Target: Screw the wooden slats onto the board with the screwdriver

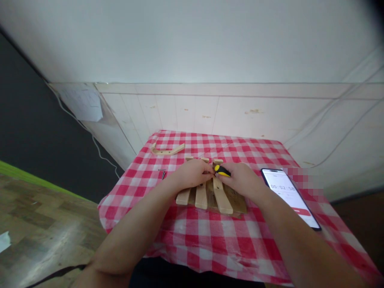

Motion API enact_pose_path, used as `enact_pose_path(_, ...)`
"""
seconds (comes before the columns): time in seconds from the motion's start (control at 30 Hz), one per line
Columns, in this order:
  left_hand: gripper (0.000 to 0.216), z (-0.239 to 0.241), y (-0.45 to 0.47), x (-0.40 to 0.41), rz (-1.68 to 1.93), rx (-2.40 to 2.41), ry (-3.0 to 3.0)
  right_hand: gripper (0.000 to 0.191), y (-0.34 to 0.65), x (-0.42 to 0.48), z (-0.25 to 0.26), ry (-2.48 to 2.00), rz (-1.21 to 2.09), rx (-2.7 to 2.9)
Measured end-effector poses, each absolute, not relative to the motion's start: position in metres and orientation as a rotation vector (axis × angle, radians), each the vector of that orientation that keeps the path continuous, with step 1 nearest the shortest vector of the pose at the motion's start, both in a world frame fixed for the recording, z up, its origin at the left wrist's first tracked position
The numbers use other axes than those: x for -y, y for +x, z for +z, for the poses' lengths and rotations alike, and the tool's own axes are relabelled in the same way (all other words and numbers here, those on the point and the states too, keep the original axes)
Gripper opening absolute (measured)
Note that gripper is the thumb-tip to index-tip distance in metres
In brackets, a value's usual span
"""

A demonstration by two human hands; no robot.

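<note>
A small wooden slat assembly (207, 197), several pale slats on a darker board, lies in the middle of a table covered by a red-and-white checked cloth (210, 232). My left hand (192, 174) rests on the slats' far end, fingers curled at a point between the slats. My right hand (240, 179) grips a yellow-and-black screwdriver handle (222, 171), whose tip points toward the left hand's fingertips. What the left fingers pinch is hidden.
A curved wooden piece (167, 150) lies at the table's far left. Small dark screws (163, 173) lie left of my left hand. A phone (289, 197) showing a running timer lies at the right. A white panelled wall stands behind; wooden floor lies at the left.
</note>
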State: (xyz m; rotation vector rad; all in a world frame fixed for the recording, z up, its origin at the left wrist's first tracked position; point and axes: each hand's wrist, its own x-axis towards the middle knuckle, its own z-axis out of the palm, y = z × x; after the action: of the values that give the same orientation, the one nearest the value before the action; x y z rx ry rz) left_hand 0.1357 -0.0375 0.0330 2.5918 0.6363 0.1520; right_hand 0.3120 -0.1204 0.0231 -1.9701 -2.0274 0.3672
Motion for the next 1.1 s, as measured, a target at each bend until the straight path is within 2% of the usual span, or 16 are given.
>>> enact_pose_path(0.33, 0.023, 0.034, 0.138, 0.039, 0.145, -0.657, 2.584, 0.028, 0.318, 0.120, 0.022, -1.879, 0.487, 1.984)
enact_pose_path(0.5, 0.022, 0.036, 0.138, 0.040, 0.145, -0.658, 2.597, 0.024, 0.319, 0.126, 0.030, -1.902, 0.436, 1.896)
enact_pose_path(0.67, 0.023, 0.040, 0.138, 0.042, 0.126, -0.653, 2.607, 0.023, 0.313, 0.132, 0.033, -1.446, 0.610, 1.437)
enact_pose_path(0.77, 0.024, 0.041, 0.138, 0.044, 0.127, -0.652, 2.602, 0.028, 0.307, 0.131, 0.031, -1.167, 0.699, 1.204)
enact_pose_path(1.1, 0.021, 0.041, 0.137, 0.043, 0.125, -0.645, 2.593, 0.032, 0.305, 0.121, 0.014, -1.119, 0.596, 1.258)
